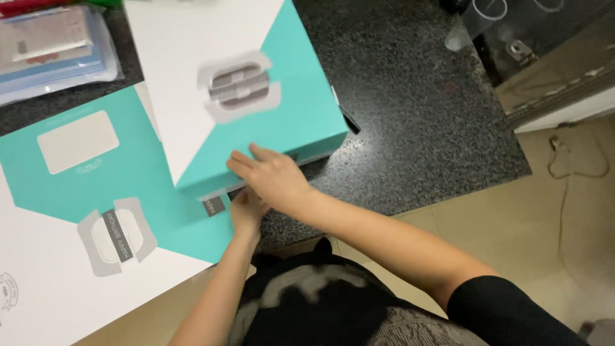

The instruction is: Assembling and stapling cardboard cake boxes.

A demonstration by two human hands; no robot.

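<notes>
Right hand (272, 176) lies flat, fingers stretched out and pressing the near edge of the folded teal-and-white box (256, 83). Left hand (246, 211) sits just beneath, fingers curled at the box's lower flap; its grip is hidden. Both are on the dark speckled counter (416, 128).

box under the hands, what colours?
Teal and white box, grey emblem on top; head view.

Speckled dark granite table (410, 128); flat teal-and-white box blank (83, 211) at left; stacked plastic-wrapped packets (51, 48) behind; tan floor (512, 218).
</notes>
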